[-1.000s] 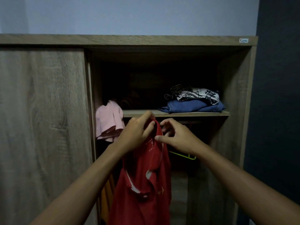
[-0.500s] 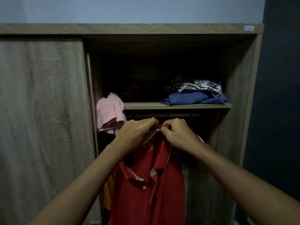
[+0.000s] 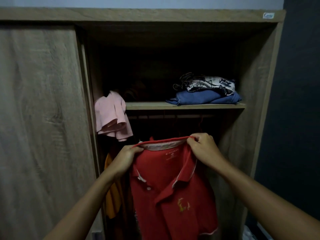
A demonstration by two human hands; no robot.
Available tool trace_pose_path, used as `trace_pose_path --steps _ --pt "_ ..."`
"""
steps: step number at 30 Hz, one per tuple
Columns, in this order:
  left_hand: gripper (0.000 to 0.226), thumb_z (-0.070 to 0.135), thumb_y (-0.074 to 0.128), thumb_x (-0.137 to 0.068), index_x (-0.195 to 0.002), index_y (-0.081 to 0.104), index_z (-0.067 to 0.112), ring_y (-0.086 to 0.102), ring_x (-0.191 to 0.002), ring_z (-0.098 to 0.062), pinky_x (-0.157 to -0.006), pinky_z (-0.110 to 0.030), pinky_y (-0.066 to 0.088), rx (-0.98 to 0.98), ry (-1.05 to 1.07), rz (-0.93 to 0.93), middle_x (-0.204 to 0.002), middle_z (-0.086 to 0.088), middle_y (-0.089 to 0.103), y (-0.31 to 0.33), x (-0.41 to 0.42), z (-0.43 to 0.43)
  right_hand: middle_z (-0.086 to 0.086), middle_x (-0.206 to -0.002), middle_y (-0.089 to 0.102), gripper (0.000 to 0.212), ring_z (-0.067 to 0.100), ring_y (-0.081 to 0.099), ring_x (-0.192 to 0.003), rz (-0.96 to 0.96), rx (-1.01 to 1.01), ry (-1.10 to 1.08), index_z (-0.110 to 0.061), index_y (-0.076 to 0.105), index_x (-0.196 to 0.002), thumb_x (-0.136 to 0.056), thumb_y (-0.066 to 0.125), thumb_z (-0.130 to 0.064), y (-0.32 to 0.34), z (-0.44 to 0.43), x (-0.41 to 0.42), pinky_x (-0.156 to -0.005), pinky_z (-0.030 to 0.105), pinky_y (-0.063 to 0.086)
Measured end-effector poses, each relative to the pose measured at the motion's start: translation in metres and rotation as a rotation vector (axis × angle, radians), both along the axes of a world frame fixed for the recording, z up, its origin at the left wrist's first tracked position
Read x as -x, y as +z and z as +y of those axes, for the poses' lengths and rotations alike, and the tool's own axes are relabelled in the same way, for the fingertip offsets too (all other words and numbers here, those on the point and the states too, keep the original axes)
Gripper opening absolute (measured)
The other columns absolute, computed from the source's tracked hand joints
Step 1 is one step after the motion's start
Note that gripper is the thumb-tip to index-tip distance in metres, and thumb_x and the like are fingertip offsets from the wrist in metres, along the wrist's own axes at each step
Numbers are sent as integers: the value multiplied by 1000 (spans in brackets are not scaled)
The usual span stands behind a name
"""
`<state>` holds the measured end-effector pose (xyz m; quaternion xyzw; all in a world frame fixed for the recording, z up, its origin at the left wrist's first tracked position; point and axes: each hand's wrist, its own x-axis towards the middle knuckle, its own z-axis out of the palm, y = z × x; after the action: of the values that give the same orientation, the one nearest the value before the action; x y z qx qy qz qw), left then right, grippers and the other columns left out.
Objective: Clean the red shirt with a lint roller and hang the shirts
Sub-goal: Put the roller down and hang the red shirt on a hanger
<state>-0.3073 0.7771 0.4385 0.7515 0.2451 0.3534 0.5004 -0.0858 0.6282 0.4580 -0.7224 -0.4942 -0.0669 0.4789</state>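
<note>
Holding the red shirt [image 3: 173, 187] up w/ both hands: left hand [image 3: 127, 157] & right hand [image 3: 201, 148] each pinch the collar shut. Soft, light fabric droops below the grip; collar ends look the best hold. Wardrobe rail [image 3: 173, 116] sits just above.

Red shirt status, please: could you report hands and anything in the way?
Left hand and right hand both pinching the collar. Red shirt held up before the open wardrobe. Hanger not visible.
</note>
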Motion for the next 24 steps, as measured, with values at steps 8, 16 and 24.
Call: trace_pose_path --steps 8,16,24 --pt "33 42 54 -84 -62 71 25 64 -80 -22 -84 -41 46 175 38 -185 -77 -6 71 16 -48 -4 -5 -73 67 33 0 59 -64 235 266 260 -20 71 -85 -90 62 -52 -42 10 -24 -63 18 45" --pt "24 30 58 -96 -80 70 18 65 -87 -14 -82 -35 48 -114 246 -47 -85 2 71 2 -93 6 1 -79 70 9 15 64 -72 -59 120 -76 -16 68 -79 -87 64 -16 -58 53 -83 -64 23 44" --pt "23 32 62 -94 -88 68 11 66 -86 -18 -81 -38 49 -253 378 20 -88 -3 71 -2 -101 31 17 -122 59 41 35 54 -119 -209 345 -295 -6 63 -120 -88 68 -33 -47 106 -136 -93 40 51"
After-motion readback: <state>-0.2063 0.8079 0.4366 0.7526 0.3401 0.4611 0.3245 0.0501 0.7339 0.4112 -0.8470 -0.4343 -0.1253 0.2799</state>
